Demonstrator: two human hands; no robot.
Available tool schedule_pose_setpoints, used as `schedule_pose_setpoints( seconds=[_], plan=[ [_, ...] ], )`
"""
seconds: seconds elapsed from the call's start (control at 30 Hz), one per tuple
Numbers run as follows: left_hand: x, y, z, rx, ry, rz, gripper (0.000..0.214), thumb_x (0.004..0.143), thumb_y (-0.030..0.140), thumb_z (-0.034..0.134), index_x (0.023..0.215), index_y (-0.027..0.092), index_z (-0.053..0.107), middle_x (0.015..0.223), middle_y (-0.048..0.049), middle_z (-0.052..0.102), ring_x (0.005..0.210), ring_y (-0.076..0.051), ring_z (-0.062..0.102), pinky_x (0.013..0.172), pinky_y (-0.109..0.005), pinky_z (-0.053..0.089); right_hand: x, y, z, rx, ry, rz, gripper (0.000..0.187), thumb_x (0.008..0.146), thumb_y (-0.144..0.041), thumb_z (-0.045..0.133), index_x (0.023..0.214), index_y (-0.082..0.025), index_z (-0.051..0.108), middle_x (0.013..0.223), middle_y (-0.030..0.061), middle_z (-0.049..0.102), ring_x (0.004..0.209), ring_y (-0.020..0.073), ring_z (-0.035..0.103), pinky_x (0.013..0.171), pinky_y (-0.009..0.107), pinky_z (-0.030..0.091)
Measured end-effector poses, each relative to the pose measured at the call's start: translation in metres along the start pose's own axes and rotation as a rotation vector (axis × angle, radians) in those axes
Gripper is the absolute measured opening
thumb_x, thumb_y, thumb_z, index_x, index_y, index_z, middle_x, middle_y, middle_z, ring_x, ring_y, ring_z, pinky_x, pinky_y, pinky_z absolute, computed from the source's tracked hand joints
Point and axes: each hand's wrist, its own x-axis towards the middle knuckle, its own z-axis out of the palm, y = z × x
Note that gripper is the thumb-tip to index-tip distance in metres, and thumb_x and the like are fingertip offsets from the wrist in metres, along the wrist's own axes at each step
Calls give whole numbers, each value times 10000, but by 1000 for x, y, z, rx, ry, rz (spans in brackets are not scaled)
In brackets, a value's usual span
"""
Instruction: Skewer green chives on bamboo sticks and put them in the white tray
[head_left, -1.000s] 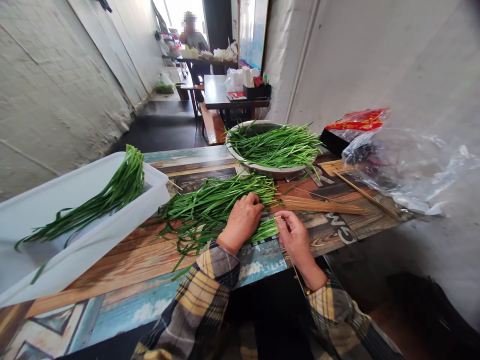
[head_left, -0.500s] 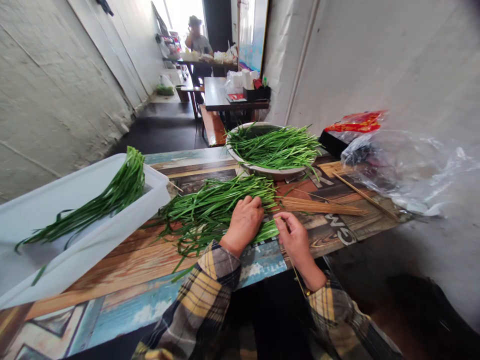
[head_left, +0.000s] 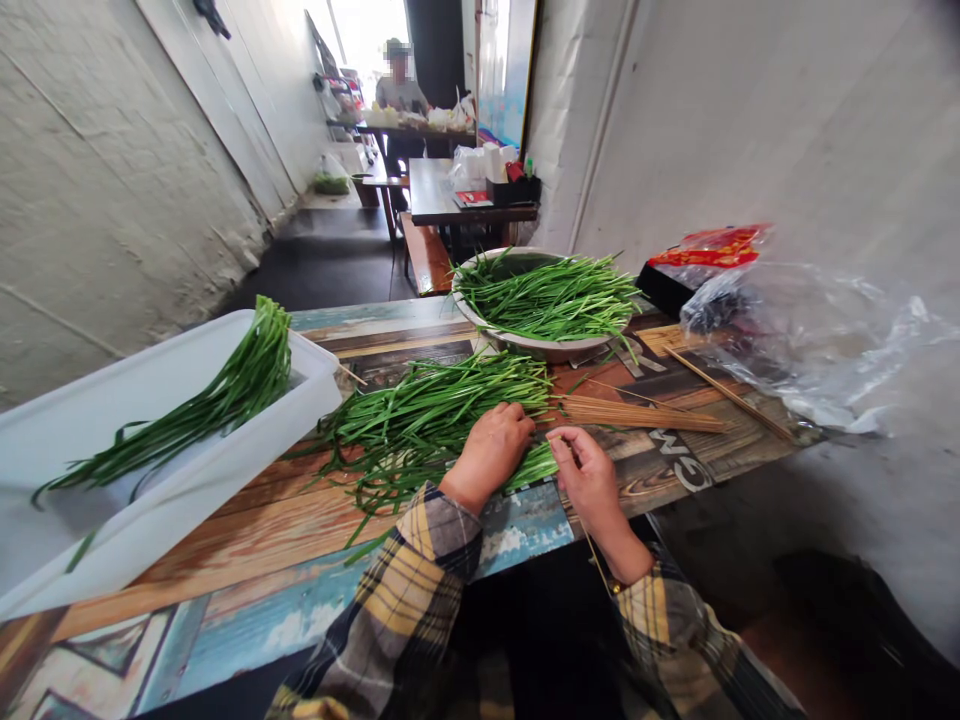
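Observation:
A pile of green garlic chives [head_left: 427, 405] lies on the wood-patterned table, its cut ends toward the right. My left hand [head_left: 489, 452] is closed over a small bunch of chives [head_left: 538, 466] at the pile's near side, pressing it to the tabletop; the fingertips are partly hidden. Close to these cut ends, my right hand [head_left: 589, 478] pinches a thin bamboo skewer [head_left: 598, 562], which slants down past the wrist toward me. The skewer's tip shows at the fingertips, beside the stalks. More bamboo skewers [head_left: 641, 413] lie in a bundle just beyond my right hand.
A white plastic tub [head_left: 187, 500] at left holds a bunch of chives. Behind the pile stands a bowl [head_left: 551, 348] heaped with chives. Clear plastic bags [head_left: 825, 330] and a black box [head_left: 664, 288] sit at right. A person [head_left: 401, 90] sits at a far table.
My left hand has shifted slightly right, its fingers nearer my right fingertips. The right hand keeps its pinch on the skewer almost in place. The far person's raised arm has come down.

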Motion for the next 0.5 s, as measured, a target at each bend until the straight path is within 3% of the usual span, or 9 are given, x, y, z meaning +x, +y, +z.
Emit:
schedule_pose_setpoints(
  seconds=[0.2, 0.37, 0.5],
  plan=[
    [0, 2, -4, -12, 69, 22, 193, 910, 213, 485, 796, 165, 633, 872, -73, 575, 852, -200, 511, 753, -325, 432, -1, -2, -1, -4, -10, 12, 268, 876, -432, 521, 943, -206, 650, 695, 16, 629, 681, 175, 607, 553, 251, 450],
    [2, 0, -8, -265, 217, -20, 167, 912, 195, 483, 814, 167, 615, 828, -47, 619, 812, -175, 513, 774, -305, 424, -1, -4, -2, -12, -17, 7, 277, 879, -427, 519, 968, -205, 659, 675, 15, 629, 666, 176, 603, 547, 254, 448],
    [2, -1, -7, -442, 233, -52, 94, 872, 177, 551, 893, 174, 642, 839, -30, 663, 820, -172, 539, 763, -295, 429, -1, -4, -3, -14, -20, 11, 268, 880, -415, 522, 982, -208, 658, 693, 15, 637, 655, 170, 599, 550, 251, 445]
  ],
)
